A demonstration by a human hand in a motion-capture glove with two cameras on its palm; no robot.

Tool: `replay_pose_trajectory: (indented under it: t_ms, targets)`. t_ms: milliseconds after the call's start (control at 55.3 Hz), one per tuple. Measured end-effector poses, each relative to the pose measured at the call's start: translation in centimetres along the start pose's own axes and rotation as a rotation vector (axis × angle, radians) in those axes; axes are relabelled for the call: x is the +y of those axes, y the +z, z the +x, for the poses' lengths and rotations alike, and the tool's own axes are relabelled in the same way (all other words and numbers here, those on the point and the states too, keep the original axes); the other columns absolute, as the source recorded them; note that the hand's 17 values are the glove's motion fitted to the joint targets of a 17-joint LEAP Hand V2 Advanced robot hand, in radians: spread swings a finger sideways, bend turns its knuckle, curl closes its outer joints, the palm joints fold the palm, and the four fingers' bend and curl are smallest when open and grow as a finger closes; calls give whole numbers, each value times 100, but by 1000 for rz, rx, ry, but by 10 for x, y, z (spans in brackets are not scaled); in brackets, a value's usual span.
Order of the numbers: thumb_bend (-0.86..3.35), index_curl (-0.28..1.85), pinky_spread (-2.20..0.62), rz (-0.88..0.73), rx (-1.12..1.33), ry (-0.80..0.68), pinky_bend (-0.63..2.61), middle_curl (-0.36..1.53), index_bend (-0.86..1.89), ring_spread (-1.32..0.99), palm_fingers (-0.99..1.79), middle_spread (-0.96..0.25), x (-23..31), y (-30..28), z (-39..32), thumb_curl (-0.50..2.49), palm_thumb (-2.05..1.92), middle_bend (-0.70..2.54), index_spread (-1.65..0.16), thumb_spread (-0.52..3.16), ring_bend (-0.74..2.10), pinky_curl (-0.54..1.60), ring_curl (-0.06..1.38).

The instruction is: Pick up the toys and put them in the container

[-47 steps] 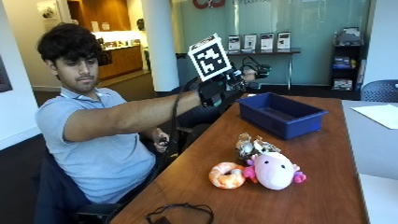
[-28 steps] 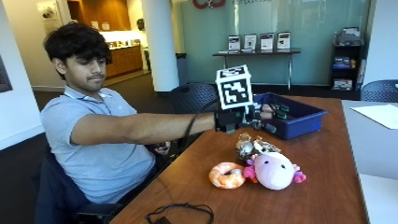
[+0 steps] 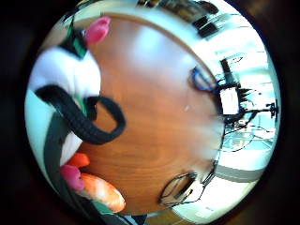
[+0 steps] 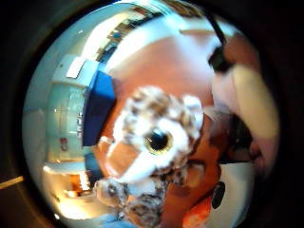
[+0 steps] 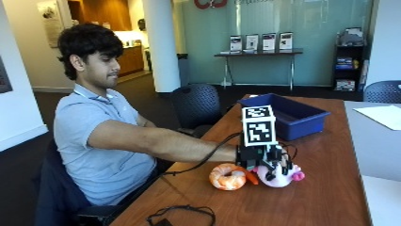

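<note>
In the outside view my gloved right hand (image 5: 263, 157) hangs low over the toys on the wooden table (image 5: 325, 188), fingers (image 5: 279, 165) pointing down and holding nothing. A spotted, big-eyed owl plush (image 4: 156, 137) lies right under the palm; the hand hides it in the outside view. A pink and white plush (image 5: 283, 175) (image 3: 70, 75) sits just beside the hand. An orange ring-shaped plush (image 5: 227, 176) (image 3: 101, 192) lies on the side nearer the person. The blue container (image 5: 291, 115) (image 4: 97, 111) stands further along the table.
A black cable (image 5: 181, 214) (image 3: 178, 187) lies coiled near the table's near end. White paper (image 5: 382, 115) rests on the adjoining table at the right. A dark chair (image 5: 197, 106) stands beside the table's left edge.
My hand has swung from above the blue container back toward the person and down, now low over the toys. The toys lie where they were.
</note>
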State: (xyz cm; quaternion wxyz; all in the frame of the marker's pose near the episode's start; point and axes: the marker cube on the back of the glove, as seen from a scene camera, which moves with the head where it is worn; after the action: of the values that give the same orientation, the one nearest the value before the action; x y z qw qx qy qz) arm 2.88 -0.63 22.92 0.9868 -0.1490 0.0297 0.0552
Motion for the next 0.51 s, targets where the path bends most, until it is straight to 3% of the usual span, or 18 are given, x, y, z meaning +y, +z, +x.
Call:
replay_pose_trajectory:
  t_ms: [54, 217, 506]
  targets:
    - [39, 26, -19, 31, -12, -2, 104, 17, 20, -10, 78, -2, -3, -14, -4, 38, 59, 24, -34, 163, 66, 34, 19]
    - [49, 30, -29, 129, -85, -35, 101, 22, 18, -15, 90, -2, -11, -74, -37, 50, 79, 26, -30, 155, 82, 37, 29]
    - [49, 33, -34, 213, -166, -255, 101, 27, 18, -19, 91, -2, -42, -146, -196, 59, 85, 27, -27, 148, 84, 39, 33]
